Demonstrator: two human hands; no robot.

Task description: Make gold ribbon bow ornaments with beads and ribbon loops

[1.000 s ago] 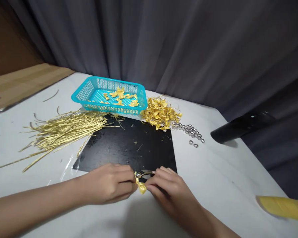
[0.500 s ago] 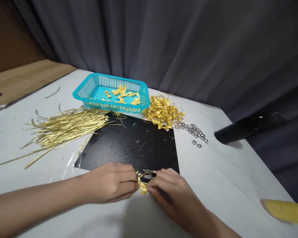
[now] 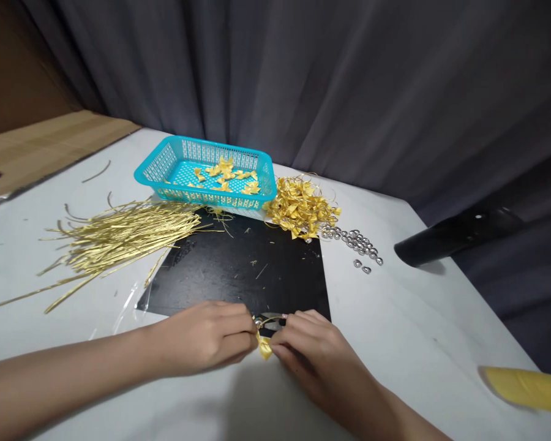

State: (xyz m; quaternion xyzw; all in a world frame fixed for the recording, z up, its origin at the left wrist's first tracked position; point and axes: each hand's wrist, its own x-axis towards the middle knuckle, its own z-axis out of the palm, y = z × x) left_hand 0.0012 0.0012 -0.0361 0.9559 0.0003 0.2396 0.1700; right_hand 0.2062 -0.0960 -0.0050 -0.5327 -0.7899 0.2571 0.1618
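At the front edge of the black mat (image 3: 239, 269), my left hand (image 3: 211, 338) is closed in a pinch on a yellow ribbon bow (image 3: 264, 348) with a small silver bead (image 3: 258, 322) at its top. My right hand (image 3: 314, 349) is closed too, its fingertips at the bow's right side and on a thin gold cord (image 3: 270, 318) that arches from the bead. A dark tool (image 3: 269, 326), partly covered by my fingers, lies between the hands.
A blue basket (image 3: 206, 195) holds yellow bows. Gold cords (image 3: 128, 236) lie in a bundle at left. Right of the basket are a heap of yellow bows (image 3: 300, 208) and silver beads (image 3: 360, 243). A black cylinder (image 3: 431, 244) and a yellow object (image 3: 528, 389) are at right.
Both hands hold nearly the same pose. The right fingers have shifted very slightly left against the bow and cord.
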